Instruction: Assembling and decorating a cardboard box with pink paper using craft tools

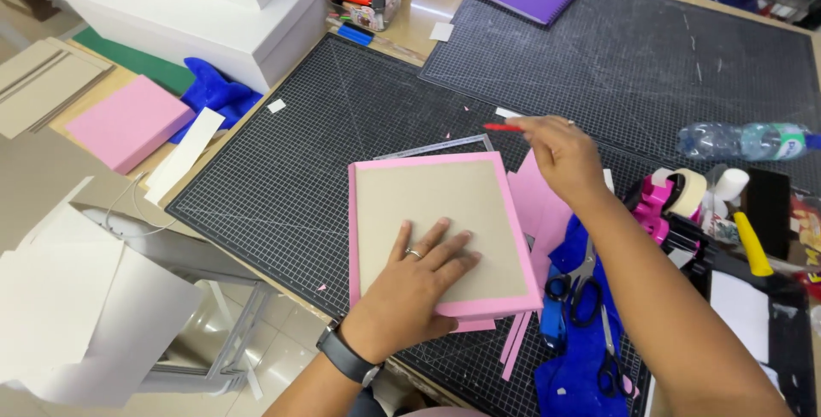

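White box (184, 6) far left; labelled bottle (744, 139) right.

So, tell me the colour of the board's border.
Pink, round the board, in the head view.

My left hand (417, 284) is pressing matt grey cardboard (438, 224) edged in smooth pink paper (513, 212). My right hand (560, 156) is pinching a glossy red plastic tool (501, 127) above the rubbery, gridded cutting mat (342, 118).
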